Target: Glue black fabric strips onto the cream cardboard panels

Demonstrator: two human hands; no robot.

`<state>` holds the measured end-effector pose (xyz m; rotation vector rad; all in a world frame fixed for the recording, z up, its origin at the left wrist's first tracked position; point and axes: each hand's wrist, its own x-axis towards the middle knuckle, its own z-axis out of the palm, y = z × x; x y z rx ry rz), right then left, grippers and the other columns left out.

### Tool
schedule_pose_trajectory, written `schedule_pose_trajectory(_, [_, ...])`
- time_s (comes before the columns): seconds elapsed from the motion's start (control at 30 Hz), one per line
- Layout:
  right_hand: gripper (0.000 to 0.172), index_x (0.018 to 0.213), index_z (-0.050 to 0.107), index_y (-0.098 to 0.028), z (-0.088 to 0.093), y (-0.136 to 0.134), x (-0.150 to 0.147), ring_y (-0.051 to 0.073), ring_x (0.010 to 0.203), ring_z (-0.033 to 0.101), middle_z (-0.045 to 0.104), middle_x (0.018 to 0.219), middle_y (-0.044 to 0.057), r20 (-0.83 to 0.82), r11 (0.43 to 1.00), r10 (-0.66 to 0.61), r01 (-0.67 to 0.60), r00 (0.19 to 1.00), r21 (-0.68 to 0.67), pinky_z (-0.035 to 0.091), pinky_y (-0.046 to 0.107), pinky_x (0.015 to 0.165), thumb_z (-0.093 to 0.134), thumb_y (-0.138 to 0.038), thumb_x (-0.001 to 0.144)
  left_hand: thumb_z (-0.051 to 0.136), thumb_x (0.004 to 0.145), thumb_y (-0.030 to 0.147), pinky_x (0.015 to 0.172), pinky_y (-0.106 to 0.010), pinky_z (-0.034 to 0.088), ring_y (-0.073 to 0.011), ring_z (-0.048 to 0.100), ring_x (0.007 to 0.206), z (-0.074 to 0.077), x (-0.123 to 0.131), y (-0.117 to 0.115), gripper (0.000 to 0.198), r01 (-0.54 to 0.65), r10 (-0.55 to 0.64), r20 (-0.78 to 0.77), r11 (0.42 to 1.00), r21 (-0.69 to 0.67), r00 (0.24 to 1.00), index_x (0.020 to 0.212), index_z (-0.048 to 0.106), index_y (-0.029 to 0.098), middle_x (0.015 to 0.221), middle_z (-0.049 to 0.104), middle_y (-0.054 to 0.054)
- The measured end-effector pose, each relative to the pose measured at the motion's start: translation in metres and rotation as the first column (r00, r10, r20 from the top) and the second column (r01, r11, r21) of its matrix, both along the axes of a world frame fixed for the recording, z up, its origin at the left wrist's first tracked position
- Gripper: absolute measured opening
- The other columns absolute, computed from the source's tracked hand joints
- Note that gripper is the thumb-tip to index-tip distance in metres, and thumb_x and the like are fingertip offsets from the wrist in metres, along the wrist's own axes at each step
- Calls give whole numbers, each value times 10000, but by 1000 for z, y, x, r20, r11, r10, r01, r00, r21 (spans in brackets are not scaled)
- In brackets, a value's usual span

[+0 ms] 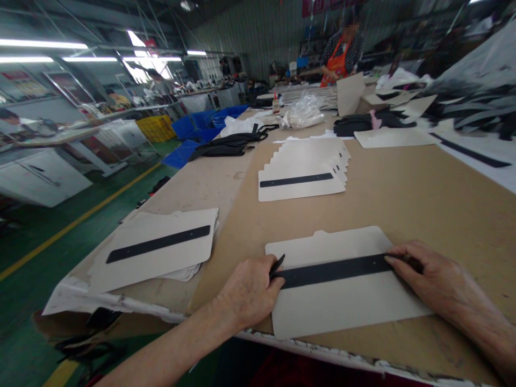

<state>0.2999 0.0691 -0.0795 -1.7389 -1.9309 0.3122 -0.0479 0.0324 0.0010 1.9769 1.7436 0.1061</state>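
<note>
Left hand [253, 287], right hand [423, 269]: each grip pinches the black strip [334, 272], being aligned, we judge, on the pale board [342, 306] and needing level placement next.

Widest room is at centre right of the frame, where a bare stretch of brown surface [427, 199] would let a hand pass. A narrower bare band separates the lower-centre board [342, 295] from the fanned stack of boards [304, 156] above it. At lower left, another stack of boards [161, 263] blocks the way; the left hand [253, 287] fills part of the gap beside it. Black straps [229, 144] and a clear plastic bag [303, 112] crowd upper centre, a flat pale board [397, 137] upper right.
</note>
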Motion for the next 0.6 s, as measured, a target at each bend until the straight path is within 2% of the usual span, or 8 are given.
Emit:
schedule_pose_trajectory(0.2, [266,867,676,-278,0,0,0,242,789,668,703,881,27,-11,1000,11,-11,1000,2,519,381,709,513,-480,808,542,851,289,699,-306,458,-212,663,793,0,0,2,116,2,-3,-5,1000,-6,1000,902,598,201,831,689,-39])
schedule_pose_trajectory(0.33, [253,900,667,-269,1,-1,-3,230,753,670,705,869,35,-12,1000,12,-11,1000,16,525,358,680,523,-463,825,578,862,273,852,-334,494,-213,642,945,0,1,1,157,45,-40,-65,996,75,997,988,599,182,1043,647,-64])
schedule_pose_trajectory(0.4, [228,909,664,-270,4,-2,-6,217,720,669,708,849,31,6,1000,20,-20,1000,8,524,335,643,516,-433,848,546,892,231,886,-321,505,-193,629,983,1,4,-3,184,111,-102,-100,989,96,990,1062,609,197,1137,600,-58])
schedule_pose_trajectory(0.5, [223,935,663,-266,10,-6,-8,210,762,684,719,917,31,81,998,59,-62,995,27,539,325,662,467,-365,903,487,859,65,814,-262,541,-161,640,959,-1,9,-9,403,263,-257,-180,965,10,949,1196,601,255,1210,584,-35])
schedule_pose_trajectory(0.6, [294,1037,672,-267,16,-15,-9,201,886,695,713,1073,37,206,985,149,-164,967,58,566,329,758,389,-269,956,414,814,-31,815,-291,571,-180,659,966,-8,11,-17,628,355,-348,-300,934,-35,888,1364,507,259,1316,564,-65])
